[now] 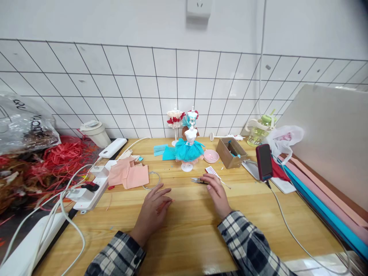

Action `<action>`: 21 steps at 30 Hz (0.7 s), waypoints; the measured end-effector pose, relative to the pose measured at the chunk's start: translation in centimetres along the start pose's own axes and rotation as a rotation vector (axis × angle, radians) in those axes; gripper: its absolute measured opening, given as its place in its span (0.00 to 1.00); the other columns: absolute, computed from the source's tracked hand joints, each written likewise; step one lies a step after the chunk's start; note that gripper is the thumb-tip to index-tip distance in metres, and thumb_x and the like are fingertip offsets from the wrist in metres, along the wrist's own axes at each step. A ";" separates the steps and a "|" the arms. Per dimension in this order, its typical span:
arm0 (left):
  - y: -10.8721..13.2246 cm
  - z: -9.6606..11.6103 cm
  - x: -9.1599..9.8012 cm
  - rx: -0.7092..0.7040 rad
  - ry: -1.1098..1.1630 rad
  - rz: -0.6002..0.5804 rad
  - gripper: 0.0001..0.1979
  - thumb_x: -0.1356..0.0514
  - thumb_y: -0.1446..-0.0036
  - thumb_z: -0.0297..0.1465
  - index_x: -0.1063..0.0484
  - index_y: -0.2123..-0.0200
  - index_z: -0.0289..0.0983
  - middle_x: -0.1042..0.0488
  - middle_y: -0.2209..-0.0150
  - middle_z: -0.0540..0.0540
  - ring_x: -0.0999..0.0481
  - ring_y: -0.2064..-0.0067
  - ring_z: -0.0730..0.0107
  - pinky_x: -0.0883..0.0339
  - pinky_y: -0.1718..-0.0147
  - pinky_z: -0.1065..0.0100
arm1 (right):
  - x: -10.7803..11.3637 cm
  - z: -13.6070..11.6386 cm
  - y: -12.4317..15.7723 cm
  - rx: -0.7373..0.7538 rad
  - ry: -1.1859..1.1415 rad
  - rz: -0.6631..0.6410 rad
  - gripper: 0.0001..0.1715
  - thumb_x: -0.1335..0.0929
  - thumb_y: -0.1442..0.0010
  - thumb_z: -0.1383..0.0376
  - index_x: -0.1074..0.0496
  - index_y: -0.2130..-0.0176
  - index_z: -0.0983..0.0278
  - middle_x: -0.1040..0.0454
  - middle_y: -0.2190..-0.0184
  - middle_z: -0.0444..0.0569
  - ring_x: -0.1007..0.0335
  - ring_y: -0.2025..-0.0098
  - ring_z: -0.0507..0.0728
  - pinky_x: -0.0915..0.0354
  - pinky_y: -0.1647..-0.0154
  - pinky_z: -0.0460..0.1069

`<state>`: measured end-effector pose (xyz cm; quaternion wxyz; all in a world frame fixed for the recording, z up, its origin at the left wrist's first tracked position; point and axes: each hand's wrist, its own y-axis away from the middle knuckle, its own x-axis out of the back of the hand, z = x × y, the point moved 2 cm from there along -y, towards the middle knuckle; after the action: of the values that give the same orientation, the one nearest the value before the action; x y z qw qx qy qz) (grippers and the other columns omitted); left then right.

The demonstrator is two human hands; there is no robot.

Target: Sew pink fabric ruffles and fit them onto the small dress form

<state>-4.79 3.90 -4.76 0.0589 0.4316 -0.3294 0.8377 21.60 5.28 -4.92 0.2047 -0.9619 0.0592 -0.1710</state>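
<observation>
On the wooden table, my right hand (217, 193) has its fingers over the handle end of small thread snips (197, 180). Their blades point left, and part of the handle is hidden under the fingertips. A label tag (212, 171) with a white cord lies just beyond that hand. My left hand (154, 208) hovers over or rests on the table, fingers apart; a tiny pinkish spot at its fingertips is too small to name. Ahead stands a mini dress form (190, 136) in a turquoise tulle skirt (189, 150). Peach fabric pieces (129, 173) and a wire ring (157, 179) lie left.
Behind are more dress forms (175, 119) and turquoise fabric (169, 153). A pink bowl (211, 156), cardboard box (231, 152), propped phone (264, 162) and bottle (258, 132) stand right. Power strips (93, 193), cables and a red fibre heap (69, 157) occupy the left.
</observation>
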 end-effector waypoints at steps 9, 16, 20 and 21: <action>-6.6 -0.6 -1.1 0.253 0.178 -0.075 0.09 0.42 0.41 0.37 0.22 0.67 0.41 0.19 0.67 0.49 0.20 0.65 0.65 0.27 0.65 0.66 | -7.6 0.0 -1.6 -0.176 -0.275 0.105 0.07 0.31 0.44 0.61 0.28 0.68 0.63 0.25 0.70 0.48 0.29 0.65 0.56 0.33 0.59 0.51; -4.8 -0.5 -4.0 0.293 0.231 -0.060 0.08 0.41 0.43 0.33 0.22 0.69 0.42 0.18 0.70 0.50 0.20 0.68 0.66 0.28 0.69 0.67 | -7.4 1.3 -0.9 -0.388 -0.548 -0.155 0.11 0.27 0.50 0.59 0.28 0.69 0.63 0.24 0.72 0.46 0.28 0.68 0.54 0.33 0.64 0.50; -4.8 -1.3 -3.8 0.391 0.273 0.059 0.07 0.41 0.43 0.35 0.23 0.68 0.41 0.18 0.69 0.50 0.19 0.68 0.66 0.27 0.69 0.68 | -7.7 1.0 -0.4 -0.448 -0.638 -0.196 0.18 0.25 0.52 0.60 0.32 0.64 0.61 0.25 0.75 0.41 0.29 0.71 0.53 0.36 0.68 0.47; -4.8 -1.5 -3.7 0.409 0.266 0.065 0.08 0.40 0.43 0.35 0.23 0.68 0.40 0.18 0.69 0.50 0.19 0.67 0.66 0.27 0.69 0.68 | -7.8 1.0 -0.3 -0.465 -0.646 -0.217 0.20 0.25 0.52 0.61 0.33 0.61 0.61 0.25 0.76 0.40 0.30 0.72 0.53 0.38 0.70 0.47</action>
<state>-1.61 9.23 -5.76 -0.0140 0.3097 -0.1563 0.9378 14.69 7.34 -7.99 -0.0294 -0.9874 -0.0730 0.1371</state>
